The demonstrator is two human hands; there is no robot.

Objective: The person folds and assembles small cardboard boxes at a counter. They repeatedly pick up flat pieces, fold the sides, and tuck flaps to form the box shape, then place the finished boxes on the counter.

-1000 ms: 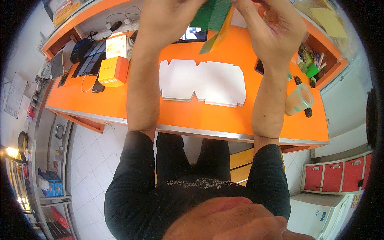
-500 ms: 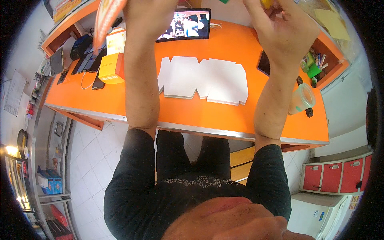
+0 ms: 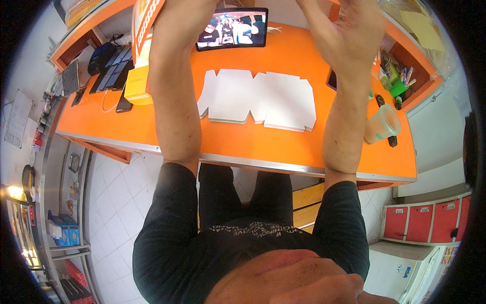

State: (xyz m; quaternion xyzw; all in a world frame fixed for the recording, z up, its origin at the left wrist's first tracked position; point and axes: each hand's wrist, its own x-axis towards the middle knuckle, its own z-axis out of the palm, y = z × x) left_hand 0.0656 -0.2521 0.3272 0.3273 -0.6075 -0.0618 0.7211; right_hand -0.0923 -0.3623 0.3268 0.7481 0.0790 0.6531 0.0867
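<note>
My left hand is raised at the top edge, its fingers cut off from sight. Beside it an orange-and-white printed carton piece sticks out to the left, seemingly in its grip. My right hand is lifted at the upper right, thumb spread away from the palm; its other fingertips leave the picture. Nothing shows held in it. Between my forearms, white die-cut carton blanks lie flat in a stack on the orange table.
A tablet with a lit screen stands behind the blanks. To the left are a yellow-orange box and a phone with a cable. A clear plastic cup stands right, near a green pen holder.
My right hand has shifted left and its fingers have spread; the yellow thing by it no longer shows. The printed carton piece by my left hand has shifted slightly right and looks sharper.
</note>
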